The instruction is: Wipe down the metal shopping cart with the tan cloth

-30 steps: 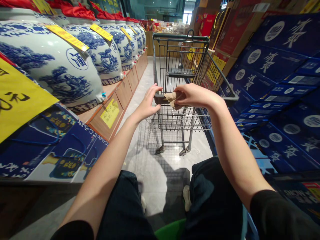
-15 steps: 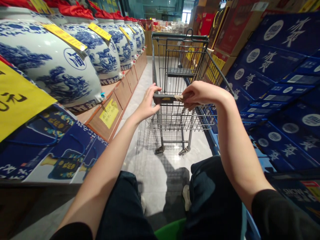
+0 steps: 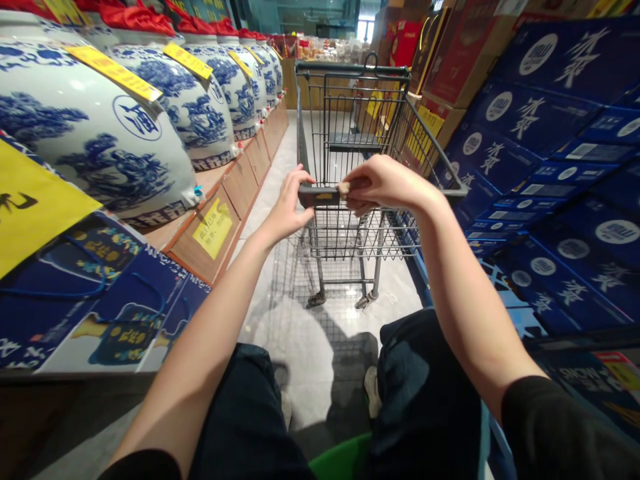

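Observation:
A dark metal shopping cart stands in front of my knees, its handlebar towards me. My left hand is closed around the left end of the bar, thumb below and fingers above. On the same bar, my right hand pinches a beige cloth against it, near the middle. Most of the cloth is hidden under the fingers. Behind the handle, the wire basket shows nothing inside that I can make out.
Large blue-and-white porcelain jars with red cloth tops line a wooden ledge on the left. Stacked blue cartons rise on the right. Blue gift boxes sit at the near left. A green seat edge shows beneath me.
My right hand has slid left along the handlebar with the cloth, closer to my left hand. My left hand keeps its hold on the bar's end. The view has shifted slightly.

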Demonstrator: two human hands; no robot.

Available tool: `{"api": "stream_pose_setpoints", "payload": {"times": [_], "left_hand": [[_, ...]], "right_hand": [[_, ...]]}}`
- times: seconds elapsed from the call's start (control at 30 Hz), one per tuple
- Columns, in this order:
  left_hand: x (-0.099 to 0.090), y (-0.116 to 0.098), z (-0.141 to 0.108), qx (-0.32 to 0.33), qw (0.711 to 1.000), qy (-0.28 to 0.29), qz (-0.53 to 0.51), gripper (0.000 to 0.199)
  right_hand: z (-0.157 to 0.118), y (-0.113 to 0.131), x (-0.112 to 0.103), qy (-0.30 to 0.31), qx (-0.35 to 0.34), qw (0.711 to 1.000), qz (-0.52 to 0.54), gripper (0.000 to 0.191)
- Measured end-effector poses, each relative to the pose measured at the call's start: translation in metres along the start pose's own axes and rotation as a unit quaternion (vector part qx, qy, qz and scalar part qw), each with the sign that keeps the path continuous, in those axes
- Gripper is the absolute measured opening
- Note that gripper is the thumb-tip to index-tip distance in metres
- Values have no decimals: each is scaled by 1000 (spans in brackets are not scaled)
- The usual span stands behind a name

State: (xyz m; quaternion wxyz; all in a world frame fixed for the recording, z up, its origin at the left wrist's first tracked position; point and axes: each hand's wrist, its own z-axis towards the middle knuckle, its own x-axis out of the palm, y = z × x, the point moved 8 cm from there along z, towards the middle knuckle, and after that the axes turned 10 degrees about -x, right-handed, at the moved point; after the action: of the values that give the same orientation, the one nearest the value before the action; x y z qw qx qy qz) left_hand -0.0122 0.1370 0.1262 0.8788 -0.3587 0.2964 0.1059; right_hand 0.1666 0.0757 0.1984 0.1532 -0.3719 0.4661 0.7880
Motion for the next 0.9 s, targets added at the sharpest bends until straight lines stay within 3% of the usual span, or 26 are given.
{"api": "stream_pose_setpoints", "payload": {"times": [0.07, 0.13, 0.27, 0.33, 0.47, 0.6, 0.67, 0.83, 0.9], "left_hand": [[-3, -1, 1, -2, 1000, -7, 4, 43], [-8, -3, 2, -3, 1000, -5, 17, 34], [-19, -11, 4, -10, 997, 1, 70, 40], [-20, -18, 4, -20, 994, 1, 111, 37], [-11, -40, 3, -20, 980, -12, 199, 27], [3, -52, 4, -20, 970, -3, 242, 30], [5, -51, 6, -25, 967, -1, 252, 31], [8, -49, 9, -21, 966, -5, 259, 27], [10, -50, 9, -23, 965, -11, 262, 27]], "right_hand": [[5, 9, 8, -14, -24, 1000, -5, 14], [4, 6, 11, 4, -2, 1000, -2, 15], [-17, -19, -7, 62, 95, 993, -10, 18], [-25, -22, -15, 67, 109, 991, -26, 18], [-14, -1, 0, 23, 41, 998, -52, 15], [-2, 14, 16, -18, -15, 995, -92, 17], [-9, 5, 8, -7, 10, 996, -93, 20], [-46, -31, -37, -5, 99, 987, -123, 21], [-47, -30, -37, -16, 89, 987, -131, 18]]}}
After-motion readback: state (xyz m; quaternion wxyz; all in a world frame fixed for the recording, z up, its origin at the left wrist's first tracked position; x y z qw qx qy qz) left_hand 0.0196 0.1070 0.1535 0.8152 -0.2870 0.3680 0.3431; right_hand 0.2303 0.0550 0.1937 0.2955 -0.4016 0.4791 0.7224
